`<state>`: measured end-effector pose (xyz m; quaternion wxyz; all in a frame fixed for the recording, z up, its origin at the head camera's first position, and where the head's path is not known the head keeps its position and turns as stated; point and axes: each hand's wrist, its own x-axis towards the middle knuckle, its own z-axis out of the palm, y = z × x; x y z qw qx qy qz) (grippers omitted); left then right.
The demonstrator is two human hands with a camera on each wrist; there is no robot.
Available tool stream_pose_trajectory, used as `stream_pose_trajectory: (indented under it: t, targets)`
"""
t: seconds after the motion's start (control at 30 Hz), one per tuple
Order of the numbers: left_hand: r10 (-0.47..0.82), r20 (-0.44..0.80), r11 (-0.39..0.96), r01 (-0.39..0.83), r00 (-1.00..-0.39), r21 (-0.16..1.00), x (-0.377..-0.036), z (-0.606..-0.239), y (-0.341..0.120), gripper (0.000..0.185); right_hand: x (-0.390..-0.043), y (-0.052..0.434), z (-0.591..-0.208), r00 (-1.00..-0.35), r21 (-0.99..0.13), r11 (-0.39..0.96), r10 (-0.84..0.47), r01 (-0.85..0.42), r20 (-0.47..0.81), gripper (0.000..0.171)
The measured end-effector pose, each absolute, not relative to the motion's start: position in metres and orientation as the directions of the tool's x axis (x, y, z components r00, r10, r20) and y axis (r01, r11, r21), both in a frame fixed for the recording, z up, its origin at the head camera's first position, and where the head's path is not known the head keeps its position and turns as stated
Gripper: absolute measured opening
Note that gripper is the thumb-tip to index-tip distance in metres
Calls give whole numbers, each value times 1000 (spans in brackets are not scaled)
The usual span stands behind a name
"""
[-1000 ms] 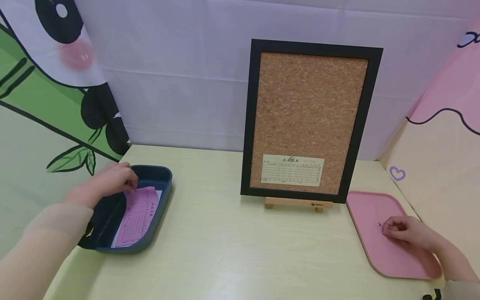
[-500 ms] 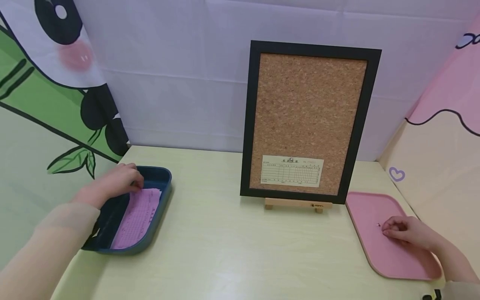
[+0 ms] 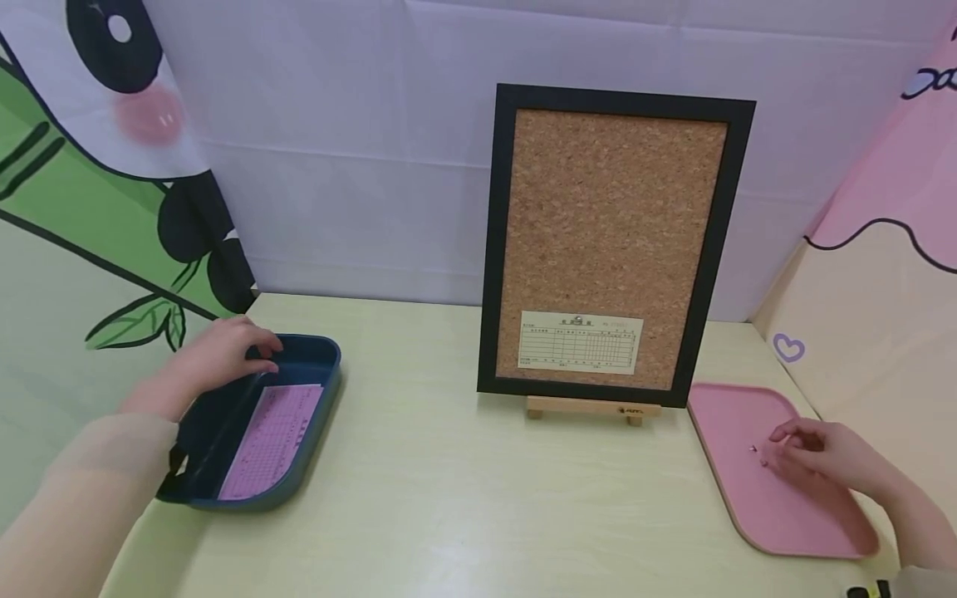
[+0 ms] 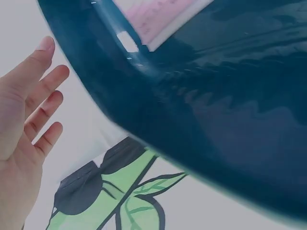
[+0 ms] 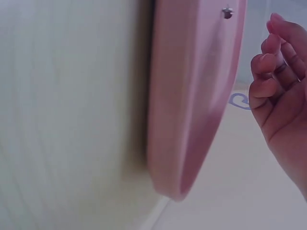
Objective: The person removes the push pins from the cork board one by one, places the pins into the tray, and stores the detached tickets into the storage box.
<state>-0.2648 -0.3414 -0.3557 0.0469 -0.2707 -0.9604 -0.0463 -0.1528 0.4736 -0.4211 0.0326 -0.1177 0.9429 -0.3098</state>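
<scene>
Seemingly picking up: my left hand (image 3: 227, 355) hovers by pink paper (image 3: 271, 440), right hand (image 3: 839, 450) by a pin (image 5: 227, 13), both relaxed, empty; pinching needed.

Behind the table (image 3: 419, 465) I see lavender cloth (image 3: 351, 149); left of the table, a printed green leaf (image 3: 133, 324); to the table's right, a purple heart (image 3: 788, 349).
</scene>
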Motion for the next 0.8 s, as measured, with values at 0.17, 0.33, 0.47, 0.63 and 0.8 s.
stream_pose_trajectory:
  t: [0.17,0.33,0.47,0.63,0.8]
  targets:
    - [481,137,867,493,-866,74,-259,-346,-339,24,-153,467,-409,-978,-576,796,-203,-187,36,16]
    - [448,178,881,467,-876,76,-253,-337,-330,24,-152,459,-399,-979,-540,816,-169,-206,118,16]
    - [429,208,887,454,-879,89,-247,-330,-319,25,-151,455,-391,-967,-526,816,-153,-239,203,13]
    - [413,287,891,449,-864,72,-241,-324,-306,28,-150,448,-383,-959,-534,809,-118,-244,260,15]
    - [370,357,902,423,-858,81,-232,-318,-289,29,-149,437,-375,-951,-551,797,-91,-248,296,17]
